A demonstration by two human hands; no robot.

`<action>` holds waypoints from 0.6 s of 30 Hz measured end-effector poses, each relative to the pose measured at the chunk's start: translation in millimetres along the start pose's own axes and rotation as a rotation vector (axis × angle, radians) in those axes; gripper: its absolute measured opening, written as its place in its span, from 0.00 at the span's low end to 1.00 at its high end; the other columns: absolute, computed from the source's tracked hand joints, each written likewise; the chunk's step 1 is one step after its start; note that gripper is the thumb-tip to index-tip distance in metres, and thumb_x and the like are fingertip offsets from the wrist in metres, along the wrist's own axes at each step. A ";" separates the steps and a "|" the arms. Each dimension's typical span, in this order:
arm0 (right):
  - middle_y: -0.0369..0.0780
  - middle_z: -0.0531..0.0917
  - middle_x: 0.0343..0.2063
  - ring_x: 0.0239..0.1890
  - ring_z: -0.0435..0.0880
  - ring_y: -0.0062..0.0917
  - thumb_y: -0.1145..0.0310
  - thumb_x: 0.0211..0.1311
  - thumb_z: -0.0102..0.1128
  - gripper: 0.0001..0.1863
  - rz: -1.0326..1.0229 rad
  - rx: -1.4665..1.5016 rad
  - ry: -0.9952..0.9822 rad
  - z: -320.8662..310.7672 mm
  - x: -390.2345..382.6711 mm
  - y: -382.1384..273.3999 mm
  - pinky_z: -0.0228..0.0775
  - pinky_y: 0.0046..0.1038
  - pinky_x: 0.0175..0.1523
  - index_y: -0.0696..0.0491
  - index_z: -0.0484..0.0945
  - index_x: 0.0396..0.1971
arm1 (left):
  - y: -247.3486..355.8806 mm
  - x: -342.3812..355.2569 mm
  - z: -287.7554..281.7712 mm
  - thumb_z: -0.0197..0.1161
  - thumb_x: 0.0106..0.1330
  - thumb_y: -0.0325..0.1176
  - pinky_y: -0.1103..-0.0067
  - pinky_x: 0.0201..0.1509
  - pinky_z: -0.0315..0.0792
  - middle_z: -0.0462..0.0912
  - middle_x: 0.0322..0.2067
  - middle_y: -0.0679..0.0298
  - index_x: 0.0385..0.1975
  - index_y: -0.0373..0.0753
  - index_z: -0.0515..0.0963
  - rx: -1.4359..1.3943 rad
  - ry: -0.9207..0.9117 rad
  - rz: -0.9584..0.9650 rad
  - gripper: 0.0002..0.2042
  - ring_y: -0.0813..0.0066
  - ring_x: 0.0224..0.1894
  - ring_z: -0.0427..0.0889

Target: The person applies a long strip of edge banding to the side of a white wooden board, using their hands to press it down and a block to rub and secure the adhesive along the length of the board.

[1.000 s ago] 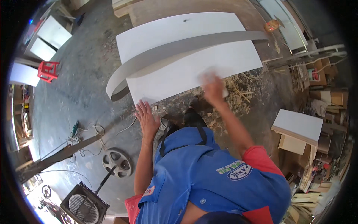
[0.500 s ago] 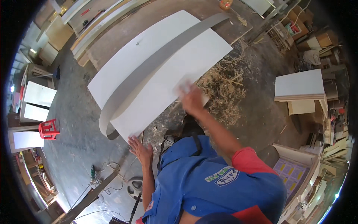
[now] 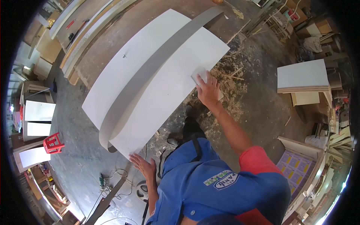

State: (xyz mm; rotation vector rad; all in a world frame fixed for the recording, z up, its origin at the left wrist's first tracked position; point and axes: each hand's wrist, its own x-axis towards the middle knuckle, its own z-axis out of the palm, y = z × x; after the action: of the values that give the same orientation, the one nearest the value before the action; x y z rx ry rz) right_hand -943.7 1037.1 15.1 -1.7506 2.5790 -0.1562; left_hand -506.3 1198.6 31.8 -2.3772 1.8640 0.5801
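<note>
A large white panel (image 3: 176,80) lies in front of me, slanting from near left to far right. Along its length arches a long, flexible grey strip (image 3: 144,69), its near end curling over by the panel's left corner. My right hand (image 3: 209,90) grips a pale block (image 3: 200,75) against the panel's near long edge, toward the right end. The block is partly covered by my fingers, and its exact kind does not show. At the panel's near left corner rests my left hand (image 3: 145,167), fingers stretched out and holding nothing.
Wood shavings (image 3: 234,88) litter the floor beyond my right hand. Long boards (image 3: 88,33) lie at the far left. A red plastic stool (image 3: 53,143) stands left, and a green corded power tool (image 3: 101,180) lies near left. A white-topped cabinet piece (image 3: 303,75) is at right.
My right hand has moved right along the panel's near edge with the pale block. My left hand stays at the corner. The whole view has shifted slightly.
</note>
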 end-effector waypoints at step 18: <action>0.54 0.60 0.64 0.58 0.63 0.53 0.55 0.68 0.52 0.21 0.465 -0.027 0.258 8.8 179.2 136.5 0.51 0.55 0.61 0.38 0.72 0.60 | -1.0 12.1 11.7 0.66 0.51 0.38 0.54 0.74 0.36 0.29 0.70 0.35 0.70 0.29 0.33 -0.004 -0.007 0.079 0.54 0.34 0.72 0.29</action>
State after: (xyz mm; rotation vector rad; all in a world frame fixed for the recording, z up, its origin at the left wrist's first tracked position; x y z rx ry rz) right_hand -1135.8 920.0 0.5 -1.1515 3.0984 -0.3559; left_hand -505.9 1191.0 16.8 -2.3102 1.9629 0.5974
